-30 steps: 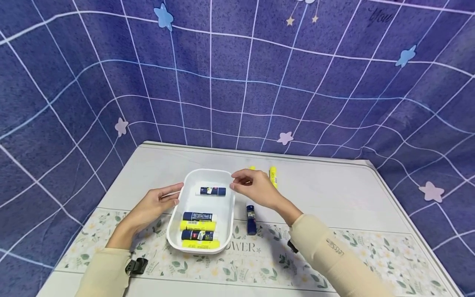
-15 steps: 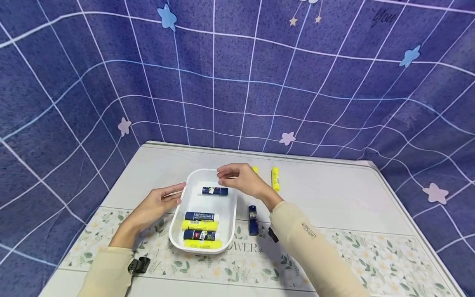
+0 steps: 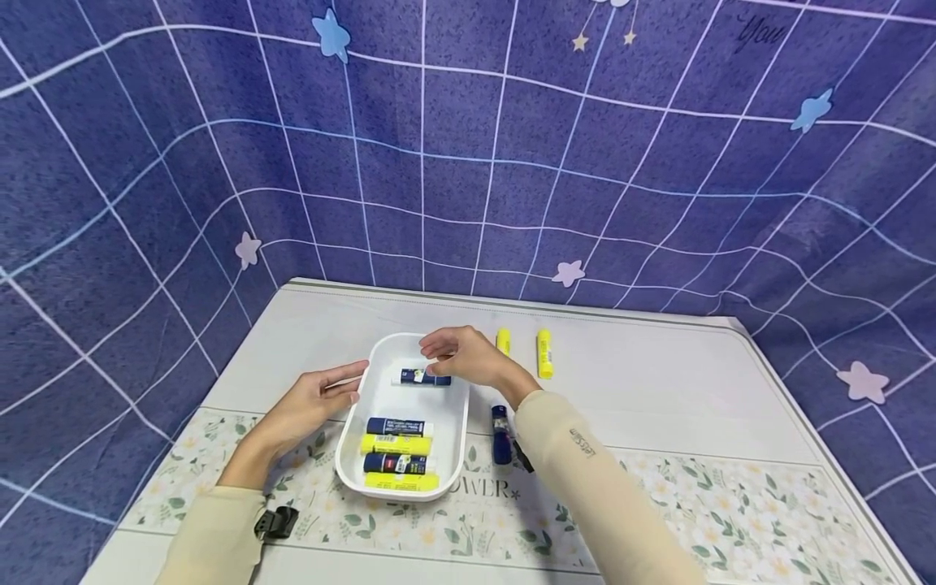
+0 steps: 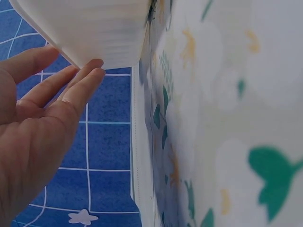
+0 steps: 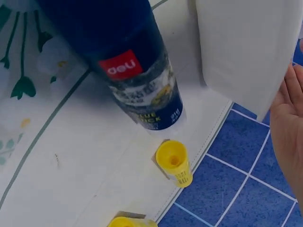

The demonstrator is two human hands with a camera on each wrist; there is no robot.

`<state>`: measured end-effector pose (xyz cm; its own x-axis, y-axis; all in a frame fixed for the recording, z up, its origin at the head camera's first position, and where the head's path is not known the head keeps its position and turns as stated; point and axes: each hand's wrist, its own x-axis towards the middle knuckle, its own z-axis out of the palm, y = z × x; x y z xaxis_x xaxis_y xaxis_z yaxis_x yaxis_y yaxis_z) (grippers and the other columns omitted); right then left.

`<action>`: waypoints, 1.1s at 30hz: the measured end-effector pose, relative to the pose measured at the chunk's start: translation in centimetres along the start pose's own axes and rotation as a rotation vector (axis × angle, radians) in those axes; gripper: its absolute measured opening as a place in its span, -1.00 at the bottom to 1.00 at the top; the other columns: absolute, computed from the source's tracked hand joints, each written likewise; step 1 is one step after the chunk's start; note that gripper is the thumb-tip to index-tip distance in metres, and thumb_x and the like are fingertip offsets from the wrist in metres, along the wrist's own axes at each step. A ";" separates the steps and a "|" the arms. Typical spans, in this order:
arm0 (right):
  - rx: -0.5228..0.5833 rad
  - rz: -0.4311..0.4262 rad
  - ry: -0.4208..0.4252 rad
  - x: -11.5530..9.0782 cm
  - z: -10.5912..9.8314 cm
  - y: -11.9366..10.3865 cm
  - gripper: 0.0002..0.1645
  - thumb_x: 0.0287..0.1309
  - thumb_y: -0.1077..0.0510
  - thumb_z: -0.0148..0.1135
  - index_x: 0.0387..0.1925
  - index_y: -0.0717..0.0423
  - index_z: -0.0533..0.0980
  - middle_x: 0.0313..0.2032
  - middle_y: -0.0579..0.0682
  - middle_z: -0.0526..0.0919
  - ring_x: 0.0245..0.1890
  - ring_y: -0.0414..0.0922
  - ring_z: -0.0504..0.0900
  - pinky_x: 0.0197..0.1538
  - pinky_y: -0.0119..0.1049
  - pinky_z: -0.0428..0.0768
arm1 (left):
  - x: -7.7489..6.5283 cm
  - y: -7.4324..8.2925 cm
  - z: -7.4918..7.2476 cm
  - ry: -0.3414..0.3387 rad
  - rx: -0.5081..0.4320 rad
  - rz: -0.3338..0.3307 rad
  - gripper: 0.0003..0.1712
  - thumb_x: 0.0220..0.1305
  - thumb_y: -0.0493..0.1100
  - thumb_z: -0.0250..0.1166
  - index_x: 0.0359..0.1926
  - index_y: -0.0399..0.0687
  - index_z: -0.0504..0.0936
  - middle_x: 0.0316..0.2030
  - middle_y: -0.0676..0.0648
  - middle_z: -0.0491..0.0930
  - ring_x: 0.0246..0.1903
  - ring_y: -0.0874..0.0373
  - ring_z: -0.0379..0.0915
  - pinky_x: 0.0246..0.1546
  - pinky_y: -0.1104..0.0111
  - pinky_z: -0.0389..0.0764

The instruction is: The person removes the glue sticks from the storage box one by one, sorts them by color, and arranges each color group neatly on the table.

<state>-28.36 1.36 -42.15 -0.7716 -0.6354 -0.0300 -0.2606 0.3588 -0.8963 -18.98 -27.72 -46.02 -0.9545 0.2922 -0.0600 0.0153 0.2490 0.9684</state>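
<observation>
A white tray (image 3: 344, 451) holds several blue and yellow glue sticks. In the head view, my left hand (image 3: 303, 410) lies along the tray's left side, its straight fingers at the rim; in the left wrist view those fingertips (image 4: 97, 66) reach the tray's outer wall. My right hand (image 3: 468, 357) hovers over the tray's far right end, fingers apart from the thumb. Beneath its thumb is a lone blue glue stick (image 3: 415, 377), partly overlapped by the hand. Nearer me, a blue glue stick (image 3: 395, 426), a yellow one (image 3: 395, 444) and others lie in a row.
Right of the tray, a blue glue stick (image 3: 500, 435) lies on the table, large in the right wrist view. Two yellow glue sticks (image 3: 544, 353) lie farther back. A blue curtain (image 3: 468, 162) stands behind the table.
My right hand has moved left from beside the tray's right rim to over its far end, above the lone blue glue stick. The left hand stays at the tray's left side.
</observation>
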 end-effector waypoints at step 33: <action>-0.293 0.093 -0.090 3.2 1.9 -0.4 -0.51 0.14 0.35 0.48 0.13 0.22 0.64 -0.06 0.05 0.77 -0.10 -0.18 0.70 0.08 -0.35 0.71 | 0.1 0.2 0.0 0.006 0.023 -0.028 -0.34 0.53 -0.27 0.16 0.57 -0.23 0.23 0.49 -0.38 0.29 0.43 -0.27 0.34 0.20 0.42 0.66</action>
<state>-29.67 -2.10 -42.72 -0.7490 -0.6439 -0.1564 -0.3576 0.5915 -0.7227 -19.07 -27.62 -45.85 -0.9565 0.2787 -0.0857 -0.0049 0.2784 0.9604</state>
